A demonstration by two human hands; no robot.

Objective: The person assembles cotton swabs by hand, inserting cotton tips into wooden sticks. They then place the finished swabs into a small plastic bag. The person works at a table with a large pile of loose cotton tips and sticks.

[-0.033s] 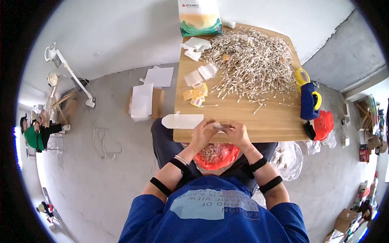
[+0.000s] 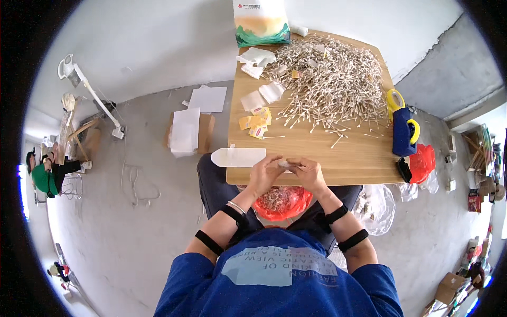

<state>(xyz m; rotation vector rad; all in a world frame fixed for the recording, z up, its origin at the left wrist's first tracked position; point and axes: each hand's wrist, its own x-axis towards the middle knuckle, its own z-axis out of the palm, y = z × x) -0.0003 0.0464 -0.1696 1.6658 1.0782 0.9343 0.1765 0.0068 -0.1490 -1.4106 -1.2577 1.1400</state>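
At the near edge of the wooden table point(image 2: 338, 169), my left hand point(image 2: 265, 174) and my right hand point(image 2: 310, 174) meet with bent, pinching fingers. Between the fingertips is a small whitish piece point(image 2: 284, 164), which looks thin and partly see-through; the fingers cover much of it. Just left of my left hand lies a flat white strip point(image 2: 240, 157) with a tapered end, jutting past the table's left edge. A large heap of cotton swabs point(image 2: 332, 79) covers the far right of the table. Yellow printed cards point(image 2: 257, 124) and small clear bags point(image 2: 271, 92) lie at the left.
A blue tape dispenser point(image 2: 402, 132) with yellow tape stands at the right edge. At the back left is a printed bag point(image 2: 261, 24). Below the near edge, a red bag point(image 2: 282, 205) holds more swabs. A cardboard box point(image 2: 205, 133) with white sheets stands on the floor left.
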